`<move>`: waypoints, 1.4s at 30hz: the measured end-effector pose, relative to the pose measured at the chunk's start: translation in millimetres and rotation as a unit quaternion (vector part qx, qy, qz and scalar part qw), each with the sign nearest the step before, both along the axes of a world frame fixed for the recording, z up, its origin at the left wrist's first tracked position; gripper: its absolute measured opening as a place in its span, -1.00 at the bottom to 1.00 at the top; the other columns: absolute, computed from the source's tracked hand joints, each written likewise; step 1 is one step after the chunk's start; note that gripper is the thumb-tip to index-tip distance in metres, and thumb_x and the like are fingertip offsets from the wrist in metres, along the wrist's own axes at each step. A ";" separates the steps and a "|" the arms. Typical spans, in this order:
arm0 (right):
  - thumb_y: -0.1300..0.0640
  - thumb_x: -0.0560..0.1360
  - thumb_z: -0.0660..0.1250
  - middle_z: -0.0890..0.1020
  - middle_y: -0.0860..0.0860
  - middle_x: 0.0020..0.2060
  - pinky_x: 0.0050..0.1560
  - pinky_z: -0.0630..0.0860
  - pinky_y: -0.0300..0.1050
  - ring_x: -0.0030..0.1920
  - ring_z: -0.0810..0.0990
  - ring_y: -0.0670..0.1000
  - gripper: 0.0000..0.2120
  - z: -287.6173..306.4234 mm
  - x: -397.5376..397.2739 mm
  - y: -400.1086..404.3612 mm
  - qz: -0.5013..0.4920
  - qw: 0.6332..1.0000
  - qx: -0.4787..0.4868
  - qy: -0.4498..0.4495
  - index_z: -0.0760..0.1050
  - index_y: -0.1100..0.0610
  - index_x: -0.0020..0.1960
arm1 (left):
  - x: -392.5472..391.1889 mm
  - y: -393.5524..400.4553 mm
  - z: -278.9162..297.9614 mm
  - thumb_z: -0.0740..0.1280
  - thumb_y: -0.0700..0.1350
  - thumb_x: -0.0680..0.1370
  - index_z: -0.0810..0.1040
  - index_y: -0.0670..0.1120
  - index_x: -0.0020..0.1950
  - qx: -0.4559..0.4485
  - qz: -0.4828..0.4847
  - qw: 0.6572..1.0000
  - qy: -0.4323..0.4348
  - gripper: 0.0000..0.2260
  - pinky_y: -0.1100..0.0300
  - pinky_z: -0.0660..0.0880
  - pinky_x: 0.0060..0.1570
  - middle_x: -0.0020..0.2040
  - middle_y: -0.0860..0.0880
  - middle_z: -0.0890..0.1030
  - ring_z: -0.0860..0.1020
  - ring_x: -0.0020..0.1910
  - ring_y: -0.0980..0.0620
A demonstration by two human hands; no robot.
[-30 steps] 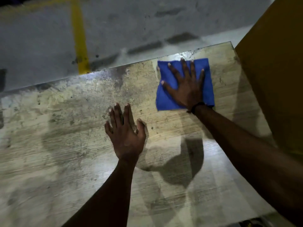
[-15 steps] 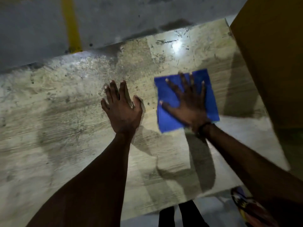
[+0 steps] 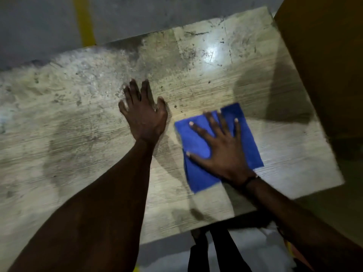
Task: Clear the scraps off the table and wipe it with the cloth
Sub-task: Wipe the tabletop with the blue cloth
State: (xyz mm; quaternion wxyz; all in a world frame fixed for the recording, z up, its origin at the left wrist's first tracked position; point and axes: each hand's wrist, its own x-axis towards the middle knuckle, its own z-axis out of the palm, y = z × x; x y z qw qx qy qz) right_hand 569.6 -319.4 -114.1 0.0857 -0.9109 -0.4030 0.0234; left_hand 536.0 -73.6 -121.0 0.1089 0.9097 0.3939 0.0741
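A folded blue cloth [image 3: 198, 173] lies flat on the worn, stained wooden table [image 3: 68, 134], toward its right side. My right hand [image 3: 222, 148] presses down on the cloth with fingers spread, palm flat. A dark band circles that wrist. My left hand [image 3: 143, 114] rests flat on the bare tabletop just left of the cloth, fingers pointing away from me, holding nothing. I see no loose scraps on the tabletop, only dark specks and stains.
A tall yellow-brown panel [image 3: 324, 65] stands against the table's right edge. Beyond the far edge is grey floor with a yellow stripe [image 3: 84, 22]. Below the near edge I see dark legs [image 3: 222, 250] and a colourful object [image 3: 290, 246] on the floor.
My right hand has dragged the blue cloth from the table's far right corner toward me. The left hand stayed flat on the table; the view tilted down over the near edge.
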 end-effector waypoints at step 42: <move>-0.54 0.53 0.03 0.14 0.06 0.68 0.53 0.08 0.48 0.67 0.04 0.21 -0.24 -5.9 69.3 -207.1 -0.186 0.982 -0.019 -0.010 0.08 -0.28 0.65 | -31.6 -265.8 -8.4 0.07 0.15 0.68 0.15 0.08 0.71 -0.021 -0.034 0.999 -0.017 -0.42 -0.36 -0.03 0.59 0.73 -0.11 0.03 -0.01 0.70 -0.20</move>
